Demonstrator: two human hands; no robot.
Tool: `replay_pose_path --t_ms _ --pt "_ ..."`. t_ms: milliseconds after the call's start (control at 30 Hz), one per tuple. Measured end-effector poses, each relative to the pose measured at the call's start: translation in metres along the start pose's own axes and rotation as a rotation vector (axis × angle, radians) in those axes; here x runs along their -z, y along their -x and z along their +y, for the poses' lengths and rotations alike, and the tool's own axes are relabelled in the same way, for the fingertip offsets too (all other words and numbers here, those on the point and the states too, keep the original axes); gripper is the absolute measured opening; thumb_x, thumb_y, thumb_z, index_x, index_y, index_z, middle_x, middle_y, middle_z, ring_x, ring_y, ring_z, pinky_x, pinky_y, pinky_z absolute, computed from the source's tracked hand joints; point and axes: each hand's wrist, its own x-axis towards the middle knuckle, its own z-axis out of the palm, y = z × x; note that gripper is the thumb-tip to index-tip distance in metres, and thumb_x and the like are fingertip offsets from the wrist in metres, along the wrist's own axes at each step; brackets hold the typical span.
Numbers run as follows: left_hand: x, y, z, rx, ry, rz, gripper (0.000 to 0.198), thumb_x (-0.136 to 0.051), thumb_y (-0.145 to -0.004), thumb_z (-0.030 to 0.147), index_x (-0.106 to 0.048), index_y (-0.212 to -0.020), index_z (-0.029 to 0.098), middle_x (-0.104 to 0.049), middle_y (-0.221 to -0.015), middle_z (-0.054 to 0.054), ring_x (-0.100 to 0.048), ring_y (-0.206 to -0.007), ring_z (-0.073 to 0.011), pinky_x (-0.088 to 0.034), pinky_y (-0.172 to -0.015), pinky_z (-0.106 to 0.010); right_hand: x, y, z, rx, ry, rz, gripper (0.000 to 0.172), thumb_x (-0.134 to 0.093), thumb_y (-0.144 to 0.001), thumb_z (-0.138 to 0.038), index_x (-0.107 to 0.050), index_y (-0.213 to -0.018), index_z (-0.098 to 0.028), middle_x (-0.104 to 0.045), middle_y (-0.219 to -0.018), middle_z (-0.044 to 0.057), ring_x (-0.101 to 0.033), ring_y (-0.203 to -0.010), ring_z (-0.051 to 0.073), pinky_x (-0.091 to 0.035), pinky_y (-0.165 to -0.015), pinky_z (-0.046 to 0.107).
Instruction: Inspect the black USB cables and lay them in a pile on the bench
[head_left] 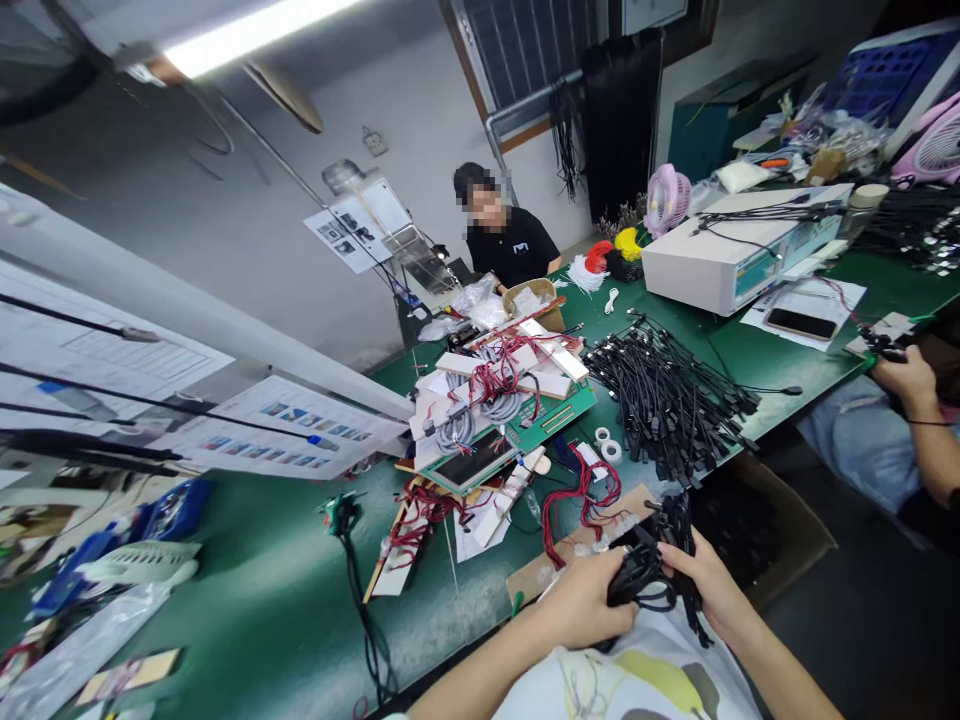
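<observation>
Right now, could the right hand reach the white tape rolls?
Probably, once freed: the right hand grips black cables; only low red wires on cardboard lie between it and the white tape rolls.

A bunch of black cables (643, 578), looped and tangled, gripped between the left hand (579, 602) and the right hand (699, 577); loose ends hang beside the right hand, just past the edge of the green workbench (285, 590).

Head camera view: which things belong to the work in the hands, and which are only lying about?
Belonging to the work:
the coiled black cable bundle, the left hand, the right hand, the heap of black cables

Lying about:
the green circuit board with red wires, white tape rolls, the pink plastic fan
</observation>
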Motion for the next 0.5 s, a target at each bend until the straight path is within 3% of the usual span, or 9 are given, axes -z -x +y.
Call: replay_pose_path --t_ms 267,400,500 --pt "-0.014 0.000 -0.007 -0.019 -0.010 0.023 0.035 -0.063 -0.075 0.026 -0.064 -0.109 0.018 -0.070 -0.097 -0.004 -0.060 -0.081 -0.0193 -0.040 -0.066 -0.025 -0.009 0.008 0.012 0.004 -0.132 0.195 0.035 -0.081 -0.070 -0.040 -0.055 -0.077 -0.018 -0.055 -0.064 -0.002 -0.047 -0.052 0.011 -0.042 -0.052 0.025" --pt "-0.015 0.007 -0.012 0.028 0.023 -0.025 0.029 -0.063 -0.072 0.024 -0.065 -0.099 0.016 -0.067 -0.087 -0.002 -0.056 -0.075 -0.0171 -0.039 -0.062 -0.024 0.022 -0.005 -0.009 0.104 -0.089 0.359 0.043 -0.080 -0.069 -0.050 -0.049 -0.071 -0.020 -0.051 -0.061 -0.003 -0.045 -0.049 0.010 -0.039 -0.047 0.024" --pt "-0.012 0.009 -0.013 0.149 0.019 0.053 0.029 -0.065 -0.072 0.026 -0.065 -0.098 0.013 -0.068 -0.092 -0.006 -0.059 -0.081 -0.0207 -0.044 -0.069 -0.028 0.048 -0.011 -0.031 0.199 0.008 0.482 0.043 -0.082 -0.068 -0.048 -0.053 -0.080 -0.020 -0.054 -0.065 -0.004 -0.050 -0.055 0.011 -0.042 -0.052 0.023"
